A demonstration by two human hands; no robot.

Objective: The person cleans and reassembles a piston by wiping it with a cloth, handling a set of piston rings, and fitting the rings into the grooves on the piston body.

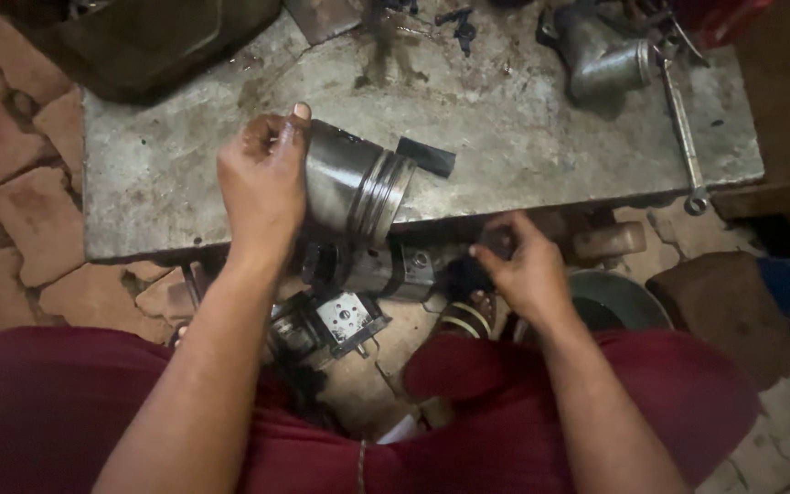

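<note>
My left hand grips a shiny metal piston lying on its side at the front edge of a stained grey metal slab. The piston's ringed crown points right. A dark rod part hangs from it below the slab's edge. My right hand is lower right, under the edge, fingers pinched on a small dark part that I cannot identify. A black flat piece lies on the slab just right of the piston.
A grey cast pipe elbow and a long wrench lie at the slab's back right. A dark tank-like body sits at back left. Below are a small metal block, a dark bowl and stone paving.
</note>
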